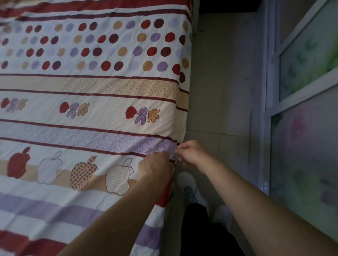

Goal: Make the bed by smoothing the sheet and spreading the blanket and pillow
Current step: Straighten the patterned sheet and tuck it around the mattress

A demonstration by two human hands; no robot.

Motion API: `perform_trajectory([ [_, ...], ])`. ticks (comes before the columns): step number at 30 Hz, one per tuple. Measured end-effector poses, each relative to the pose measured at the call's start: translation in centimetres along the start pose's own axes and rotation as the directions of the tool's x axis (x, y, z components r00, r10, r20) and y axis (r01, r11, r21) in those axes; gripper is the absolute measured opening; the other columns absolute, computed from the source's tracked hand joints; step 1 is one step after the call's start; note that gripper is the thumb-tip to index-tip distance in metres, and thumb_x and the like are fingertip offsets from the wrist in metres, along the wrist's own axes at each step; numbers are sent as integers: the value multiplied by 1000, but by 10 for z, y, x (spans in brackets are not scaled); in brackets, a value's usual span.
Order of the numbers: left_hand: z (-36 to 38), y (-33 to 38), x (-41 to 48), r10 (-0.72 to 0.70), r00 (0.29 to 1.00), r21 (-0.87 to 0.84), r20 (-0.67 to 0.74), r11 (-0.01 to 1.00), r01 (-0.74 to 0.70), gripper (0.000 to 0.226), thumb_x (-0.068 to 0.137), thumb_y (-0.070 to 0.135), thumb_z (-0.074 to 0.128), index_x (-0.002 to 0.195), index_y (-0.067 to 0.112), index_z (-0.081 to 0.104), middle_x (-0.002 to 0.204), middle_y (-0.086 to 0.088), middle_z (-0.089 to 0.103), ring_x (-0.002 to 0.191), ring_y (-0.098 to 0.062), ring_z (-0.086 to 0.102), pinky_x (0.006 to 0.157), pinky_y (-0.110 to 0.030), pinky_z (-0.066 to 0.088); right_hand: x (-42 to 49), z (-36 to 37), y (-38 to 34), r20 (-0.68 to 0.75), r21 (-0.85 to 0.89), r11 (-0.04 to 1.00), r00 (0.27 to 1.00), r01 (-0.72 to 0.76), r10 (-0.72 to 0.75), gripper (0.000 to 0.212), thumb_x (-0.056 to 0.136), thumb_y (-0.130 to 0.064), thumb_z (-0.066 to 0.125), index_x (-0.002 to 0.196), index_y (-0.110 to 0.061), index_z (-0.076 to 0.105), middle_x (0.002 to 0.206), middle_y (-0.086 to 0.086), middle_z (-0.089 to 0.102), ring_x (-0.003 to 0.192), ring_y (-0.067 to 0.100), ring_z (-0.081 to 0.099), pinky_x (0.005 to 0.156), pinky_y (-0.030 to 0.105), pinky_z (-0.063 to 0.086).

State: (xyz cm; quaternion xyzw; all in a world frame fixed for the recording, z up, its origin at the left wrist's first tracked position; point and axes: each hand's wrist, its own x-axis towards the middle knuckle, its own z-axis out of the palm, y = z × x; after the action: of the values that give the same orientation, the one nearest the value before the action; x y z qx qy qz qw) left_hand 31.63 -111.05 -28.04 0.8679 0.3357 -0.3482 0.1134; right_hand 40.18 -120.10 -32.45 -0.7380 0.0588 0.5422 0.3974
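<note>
Sheet (87,119) edge in pinching grip of right hand (192,154); left hand (156,164) alongside, fingertips hidden, its grip unclear.

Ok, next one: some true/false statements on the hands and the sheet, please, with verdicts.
1. The left hand grips the sheet at its side edge. True.
2. The right hand hangs idle, away from the sheet. False: the right hand's fingers pinch the sheet's edge beside the left hand.
3. The sheet is plain white. False: it is patterned with stripes, dots and apples.
4. The person wears white shoes. True.
</note>
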Motion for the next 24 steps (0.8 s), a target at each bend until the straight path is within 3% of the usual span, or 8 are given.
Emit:
perform_trajectory([
  [4, 24, -14, -18, -19, 1000, 14, -23, 1000, 19, 20, 98, 40, 57, 93, 21, 61, 85, 5, 61, 76, -15, 59, 69, -31, 47, -16, 19, 18, 33, -17, 1000, 999, -15, 15, 8, 96, -15, 64, 100, -11, 69, 91, 12, 67, 81, 24, 63, 62, 32, 50],
  [6, 37, -21, -25, -12, 1000, 42, -18, 999, 13, 23, 99, 41, 54, 84, 23, 54, 78, 5, 57, 75, -16, 61, 76, -35, 50, -19, 32, 30, 46, -47, 999, 999, -21, 23, 8, 96, -18, 65, 88, -16, 66, 94, 12, 69, 83, 24, 64, 67, 34, 52],
  [8, 52, -32, -31, 1, 1000, 86, 16, 996, -3, 19, 98, 44, 55, 90, 27, 55, 79, 4, 57, 83, -20, 63, 90, -43, 51, -19, 45, 45, 48, -61, 998, 998, -35, 38, 8, 96, -20, 66, 88, -18, 66, 100, 11, 70, 87, 23, 65, 79, 36, 53],
  [9, 61, -40, -34, -11, 999, 87, 35, 996, 8, 21, 97, 47, 56, 97, 26, 58, 81, 2, 57, 85, -22, 61, 90, -43, 53, -20, 53, 53, 48, -64, 997, 998, -37, 40, 4, 96, -21, 66, 96, -16, 67, 105, 10, 70, 91, 23, 65, 84, 36, 53],
  [12, 82, -59, -44, -13, 1000, 51, -1, 999, 13, 40, 91, 55, 63, 105, 18, 62, 78, -1, 45, 77, -16, 56, 75, -32, 57, -18, 77, 71, 13, -84, 993, 997, -79, 81, 30, 97, -17, 61, 125, -6, 60, 124, 14, 65, 112, 30, 63, 98, 41, 52],
  [15, 98, -70, -48, 35, 998, -21, -52, 999, -37, 43, 88, 60, 66, 108, 21, 65, 75, 5, 39, 71, -12, 55, 70, -27, 56, -15, 98, 84, -29, -133, 985, 994, -111, 108, 38, 98, -11, 53, 136, -7, 53, 134, 16, 59, 123, 34, 57, 106, 45, 47],
  [20, 108, -73, -41, 83, 993, -69, -81, 994, -88, 47, 84, 66, 64, 103, 23, 64, 79, 6, 51, 73, -13, 59, 70, -32, 59, -6, 110, 98, -65, -44, 987, 987, -152, 149, 42, 98, -17, 61, 138, -10, 51, 134, 17, 59, 122, 36, 59, 103, 50, 50],
  [24, 113, -77, -39, 107, 986, -44, -125, 993, -114, 43, 86, 61, 66, 108, 24, 64, 87, 4, 51, 78, -16, 60, 71, -34, 59, -1, 113, 113, -36, 50, 981, 981, -188, 190, 35, 99, -26, 60, 133, -16, 57, 126, 15, 66, 108, 32, 67, 85, 47, 60],
])
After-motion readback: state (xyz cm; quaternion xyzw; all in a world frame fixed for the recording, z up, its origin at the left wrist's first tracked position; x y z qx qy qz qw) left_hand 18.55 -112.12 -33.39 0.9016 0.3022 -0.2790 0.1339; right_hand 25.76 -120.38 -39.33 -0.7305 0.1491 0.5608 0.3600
